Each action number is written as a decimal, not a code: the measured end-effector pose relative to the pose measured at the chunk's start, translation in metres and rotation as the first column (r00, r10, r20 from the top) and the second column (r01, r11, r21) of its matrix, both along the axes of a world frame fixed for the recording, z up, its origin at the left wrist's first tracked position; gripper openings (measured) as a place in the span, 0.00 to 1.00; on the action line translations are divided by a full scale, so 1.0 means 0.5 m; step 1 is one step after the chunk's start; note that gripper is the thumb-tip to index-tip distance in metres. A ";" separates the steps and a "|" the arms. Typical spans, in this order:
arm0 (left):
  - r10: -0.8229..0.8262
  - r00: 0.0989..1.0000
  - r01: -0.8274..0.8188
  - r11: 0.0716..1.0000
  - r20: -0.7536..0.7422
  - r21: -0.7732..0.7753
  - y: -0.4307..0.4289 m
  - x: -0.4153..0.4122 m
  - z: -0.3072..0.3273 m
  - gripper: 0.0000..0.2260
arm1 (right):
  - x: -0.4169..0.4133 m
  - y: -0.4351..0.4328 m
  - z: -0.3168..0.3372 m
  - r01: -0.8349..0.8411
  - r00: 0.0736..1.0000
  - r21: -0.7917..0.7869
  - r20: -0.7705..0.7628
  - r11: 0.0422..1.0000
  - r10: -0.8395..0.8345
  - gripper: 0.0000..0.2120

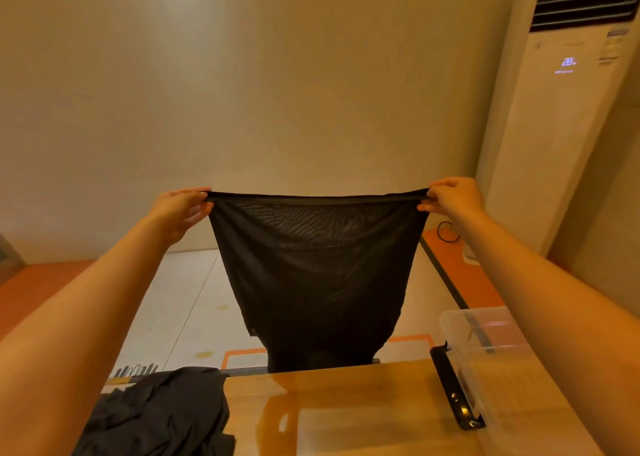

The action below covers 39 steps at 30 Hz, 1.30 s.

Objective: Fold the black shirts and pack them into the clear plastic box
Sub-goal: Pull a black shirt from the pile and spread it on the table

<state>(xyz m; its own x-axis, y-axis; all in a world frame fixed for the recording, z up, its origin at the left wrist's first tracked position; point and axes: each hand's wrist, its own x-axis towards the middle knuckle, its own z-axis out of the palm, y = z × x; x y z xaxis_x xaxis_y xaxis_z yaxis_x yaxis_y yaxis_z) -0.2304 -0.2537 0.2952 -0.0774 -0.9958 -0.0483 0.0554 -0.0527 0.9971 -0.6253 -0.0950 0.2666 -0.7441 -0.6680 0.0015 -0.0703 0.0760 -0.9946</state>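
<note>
Black, thin fabric hung in the middle of the view: one black shirt [317, 265] was held up in the air, stretched flat by its top edge, its lower part dropping behind the far edge of the table [346, 414]. The left hand [180, 209] pinched the top edge at its nine o'clock end, thumb and fingers curled onto the cloth. The right hand [453, 195] pinched the three o'clock end in the same way, and the edge ran taut and nearly level between the two hands.

On the table, at seven o'clock, a crumpled pile of black shirts [162, 417] lay at the near left corner. At four o'clock stood the clear plastic box [491, 358], partly behind the right forearm; what it held could not be made out. A black bar [453, 389] lay on the table just beside the box, on its nine o'clock side. At one o'clock, against the wall, stood a tall white air conditioner [561, 109] with a lit display.
</note>
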 end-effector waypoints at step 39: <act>0.421 0.905 -0.400 0.890 -0.058 0.219 0.673 0.191 -0.464 0.06 | 0.183 0.580 -0.397 0.010 0.999 0.076 -0.053 0.997 -0.006 0.12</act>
<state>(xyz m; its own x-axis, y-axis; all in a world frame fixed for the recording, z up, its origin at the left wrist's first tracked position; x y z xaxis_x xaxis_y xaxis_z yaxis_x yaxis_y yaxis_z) -0.1350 0.0830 0.0629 0.3217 -0.9103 -0.2605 0.2147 -0.1978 0.9564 -0.5336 0.1951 0.0678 -0.7499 -0.6615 -0.0093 -0.1217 0.1518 -0.9809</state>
